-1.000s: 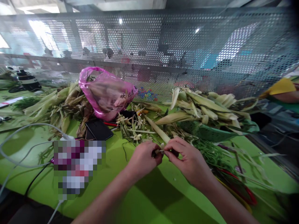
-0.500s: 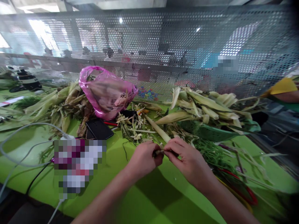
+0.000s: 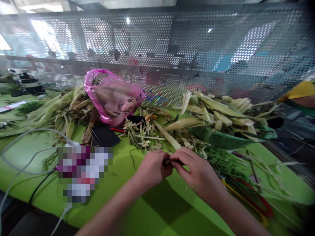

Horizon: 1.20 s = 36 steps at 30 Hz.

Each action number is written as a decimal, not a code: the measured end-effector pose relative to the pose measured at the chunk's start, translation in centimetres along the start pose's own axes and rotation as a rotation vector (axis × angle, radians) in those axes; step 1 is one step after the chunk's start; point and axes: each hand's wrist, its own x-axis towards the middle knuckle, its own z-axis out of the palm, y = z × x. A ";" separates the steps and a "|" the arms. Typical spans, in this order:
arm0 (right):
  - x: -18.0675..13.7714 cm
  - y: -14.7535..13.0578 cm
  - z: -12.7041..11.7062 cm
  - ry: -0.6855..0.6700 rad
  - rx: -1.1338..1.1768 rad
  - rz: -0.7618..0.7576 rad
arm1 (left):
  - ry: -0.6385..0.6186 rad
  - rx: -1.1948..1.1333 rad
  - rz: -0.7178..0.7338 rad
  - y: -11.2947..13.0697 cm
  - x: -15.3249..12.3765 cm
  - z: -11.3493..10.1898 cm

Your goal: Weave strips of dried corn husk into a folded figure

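My left hand is closed around a small dark piece, mostly hidden by the fingers. Thumb and fingertips of my right hand pinch at the same spot, almost touching the left fingers. What the right fingertips hold is too small to make out. Both hands are just above the green table. Behind them lies a long pale husk roll, beside a heap of small woven husk pieces.
A pink plastic bag stands behind a dark phone. Dry corn husks fill a green basket at right; more husks lie left. Green shreds, red and yellow loops, cables and a perforated screen surround these.
My right fingertips have come closer to the left hand. The pale strip seen between the fingers before is now out of sight.
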 end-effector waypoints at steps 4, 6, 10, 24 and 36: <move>0.1 -0.1 -0.6 -0.001 0.077 -0.011 | 0.024 -0.018 0.000 0.0 0.1 -0.1; 0.1 -0.1 -0.6 0.013 0.082 0.011 | 0.022 -0.022 -0.017 0.1 0.1 -0.1; 0.1 -0.3 -0.3 -0.012 0.045 0.021 | -0.009 -0.024 -0.034 0.2 0.0 -0.1; -0.3 -0.3 0.2 0.001 0.005 0.028 | 0.000 -0.110 -0.047 0.1 0.1 0.1; 0.4 0.9 0.3 0.090 0.222 0.231 | 0.075 -0.182 -0.143 0.5 0.0 0.2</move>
